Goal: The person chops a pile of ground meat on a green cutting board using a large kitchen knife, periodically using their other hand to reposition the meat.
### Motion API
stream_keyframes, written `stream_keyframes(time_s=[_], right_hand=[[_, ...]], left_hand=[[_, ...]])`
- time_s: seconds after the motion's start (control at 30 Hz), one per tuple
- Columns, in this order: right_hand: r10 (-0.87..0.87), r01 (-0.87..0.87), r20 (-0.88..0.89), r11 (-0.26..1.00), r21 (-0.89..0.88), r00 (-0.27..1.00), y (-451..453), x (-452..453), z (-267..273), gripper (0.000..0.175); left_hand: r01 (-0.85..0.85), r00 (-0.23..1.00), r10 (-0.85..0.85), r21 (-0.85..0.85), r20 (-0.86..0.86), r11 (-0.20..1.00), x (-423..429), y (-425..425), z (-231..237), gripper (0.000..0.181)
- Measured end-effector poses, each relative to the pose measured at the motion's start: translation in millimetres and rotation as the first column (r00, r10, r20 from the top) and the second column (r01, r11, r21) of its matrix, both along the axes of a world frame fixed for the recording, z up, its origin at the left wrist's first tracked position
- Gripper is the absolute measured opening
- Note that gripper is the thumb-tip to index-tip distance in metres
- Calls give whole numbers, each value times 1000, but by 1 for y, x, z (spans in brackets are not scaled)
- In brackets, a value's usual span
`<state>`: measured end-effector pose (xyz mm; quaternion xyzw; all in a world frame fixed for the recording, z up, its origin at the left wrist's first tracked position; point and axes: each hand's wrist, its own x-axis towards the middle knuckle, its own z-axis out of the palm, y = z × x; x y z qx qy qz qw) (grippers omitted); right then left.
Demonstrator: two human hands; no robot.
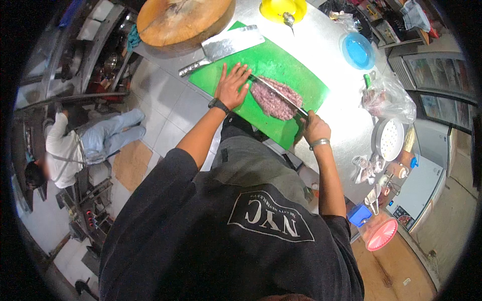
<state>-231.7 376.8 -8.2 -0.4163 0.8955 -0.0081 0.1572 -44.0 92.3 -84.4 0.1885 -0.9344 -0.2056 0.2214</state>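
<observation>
My right hand [317, 129] is closed around the handle of a long-bladed knife [279, 92]. The blade lies slantwise across a flattened heap of minced meat [272, 103] on a green cutting board [312, 81]. Spread out on the board to the left is my left hand [232, 84], its fingers apart beside the knife's tip. Whether the fingers touch the tip, I cannot tell. A broad cleaver [233, 43] rests over the board's far left edge, its handle pointing left.
A thick round wooden chopping block [184, 22] stands beyond the cleaver on the metal table [248, 17]. Farther round sit a yellow bowl [271, 15], a spoon [289, 19], a blue bowl [357, 50], a plastic bag [391, 99] and a white bowl [377, 139]. Another person [66, 154] stands at left.
</observation>
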Motion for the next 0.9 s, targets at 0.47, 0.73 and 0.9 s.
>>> stream_keyframes(time_s=[0.47,0.73,0.9], right_hand=[[-31,27,36,993,113,999,-5,10,14,28],[-27,25,16,996,88,1000,-11,13,11,30],[-23,25,-40,998,52,999,-19,29,50,32]], left_hand=[[33,999,-33,3,-7,999,-2,1,4,46],[53,998,-53,-2,19,999,-3,-4,5,45],[20,999,-16,73,-48,997,2,-3,3,44]])
